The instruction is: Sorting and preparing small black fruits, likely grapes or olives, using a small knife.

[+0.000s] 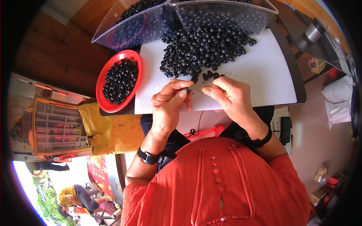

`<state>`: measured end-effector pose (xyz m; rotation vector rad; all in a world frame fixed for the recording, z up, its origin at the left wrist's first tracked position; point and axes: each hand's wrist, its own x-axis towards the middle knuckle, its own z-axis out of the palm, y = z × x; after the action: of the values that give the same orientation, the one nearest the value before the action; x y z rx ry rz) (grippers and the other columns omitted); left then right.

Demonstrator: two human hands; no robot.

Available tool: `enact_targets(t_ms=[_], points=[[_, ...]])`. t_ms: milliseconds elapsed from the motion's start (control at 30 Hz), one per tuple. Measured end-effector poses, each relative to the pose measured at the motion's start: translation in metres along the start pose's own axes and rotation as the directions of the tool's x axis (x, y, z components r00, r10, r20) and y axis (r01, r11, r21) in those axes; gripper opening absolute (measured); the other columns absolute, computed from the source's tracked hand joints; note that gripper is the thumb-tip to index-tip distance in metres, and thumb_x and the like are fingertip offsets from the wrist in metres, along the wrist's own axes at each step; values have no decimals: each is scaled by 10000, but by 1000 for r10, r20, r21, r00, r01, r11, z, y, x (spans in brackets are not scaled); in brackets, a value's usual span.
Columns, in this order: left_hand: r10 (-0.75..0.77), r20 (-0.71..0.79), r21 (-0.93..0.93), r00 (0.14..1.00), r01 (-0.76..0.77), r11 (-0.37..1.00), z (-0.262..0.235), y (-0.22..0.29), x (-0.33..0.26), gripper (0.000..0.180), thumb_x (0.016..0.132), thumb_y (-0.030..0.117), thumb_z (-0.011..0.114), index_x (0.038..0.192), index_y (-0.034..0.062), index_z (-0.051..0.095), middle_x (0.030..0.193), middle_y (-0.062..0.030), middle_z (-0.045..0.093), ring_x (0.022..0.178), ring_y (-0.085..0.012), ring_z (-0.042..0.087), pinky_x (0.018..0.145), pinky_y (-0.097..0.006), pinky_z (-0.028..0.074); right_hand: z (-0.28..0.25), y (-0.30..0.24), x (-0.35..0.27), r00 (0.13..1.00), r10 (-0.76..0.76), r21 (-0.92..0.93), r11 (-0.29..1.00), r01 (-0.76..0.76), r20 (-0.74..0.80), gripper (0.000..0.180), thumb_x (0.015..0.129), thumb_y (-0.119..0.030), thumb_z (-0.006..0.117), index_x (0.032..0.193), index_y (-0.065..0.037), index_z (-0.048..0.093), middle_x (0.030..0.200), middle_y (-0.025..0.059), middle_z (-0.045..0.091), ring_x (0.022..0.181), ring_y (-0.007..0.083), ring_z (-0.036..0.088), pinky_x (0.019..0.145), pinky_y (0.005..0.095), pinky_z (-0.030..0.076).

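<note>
In my left hand (pixel 166 107), the thumb and fingers pinch a small black knob-like piece (pixel 186 90) above the near edge of a white board (pixel 272 71). My right hand (pixel 236 100) is closed, thumb against the index finger, on a thin, pale, blade-like tool (pixel 197 87). Its tip reaches to the black piece; whether it touches cannot be made out. Just beyond my fingers lies a large pile of black knob-like pieces (pixel 205 45), several with pale rings or hollows. A few loose ones (pixel 209 75) lie nearest my hands.
Left of the board is a red plastic bowl (pixel 100 88) of smaller black pieces. Two clear plastic bins (pixel 264 17) with more pieces stand at the back. A yellow sack (pixel 113 130) hangs below left. Another person (pixel 81 196) sits far off at lower left.
</note>
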<state>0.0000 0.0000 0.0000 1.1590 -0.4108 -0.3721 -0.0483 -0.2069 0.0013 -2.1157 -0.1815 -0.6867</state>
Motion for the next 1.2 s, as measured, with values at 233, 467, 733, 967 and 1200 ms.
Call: enact_targets(t_ms=[233, 467, 733, 967, 1200], points=[[89, 1, 67, 996, -89, 994, 5, 1, -2, 269, 1032, -22, 558, 1266, -45, 688, 1097, -74, 600, 858, -165, 636, 677, -290, 562, -1, -1, -1, 1000, -25, -15, 1000, 25, 7, 294, 910, -267, 791, 771, -67, 626, 606, 66, 576, 503, 240, 569, 475, 379, 423], [52, -52, 68, 997, -48, 997, 9, 2, -2, 252, 1031, -20, 553, 1235, -41, 698, 1102, -71, 600, 814, -158, 629, 665, -292, 558, 2, 2, -1, 998, -53, -39, 998, 53, 15, 291, 893, -244, 807, 766, -69, 612, 619, 57, 576, 519, 246, 572, 480, 388, 429], [62, -52, 61, 997, -59, 996, 9, -2, -2, 244, 1029, -10, 565, 1228, -35, 702, 1079, -71, 600, 819, -162, 629, 649, -296, 551, 3, 2, -2, 989, -144, -12, 990, 143, -42, 231, 884, -218, 813, 802, -71, 655, 672, 59, 641, 551, 238, 608, 493, 368, 457], [76, -35, 22, 996, -75, 997, 7, -2, 0, 265, 1019, -1, 591, 1260, -39, 694, 1072, -73, 596, 839, -173, 621, 643, -298, 557, 3, -2, 1, 996, -60, 1, 998, 60, -66, 204, 889, -211, 809, 815, -69, 683, 683, 72, 663, 568, 242, 632, 505, 366, 468], [42, -92, 14, 995, -41, 999, 9, 0, 0, 246, 1006, -70, 553, 1175, -38, 730, 1057, -63, 597, 793, -149, 619, 676, -282, 549, 4, -6, 2, 995, -91, 1, 996, 91, -44, 165, 876, -150, 805, 805, -66, 681, 680, 78, 658, 570, 247, 629, 515, 371, 469]])
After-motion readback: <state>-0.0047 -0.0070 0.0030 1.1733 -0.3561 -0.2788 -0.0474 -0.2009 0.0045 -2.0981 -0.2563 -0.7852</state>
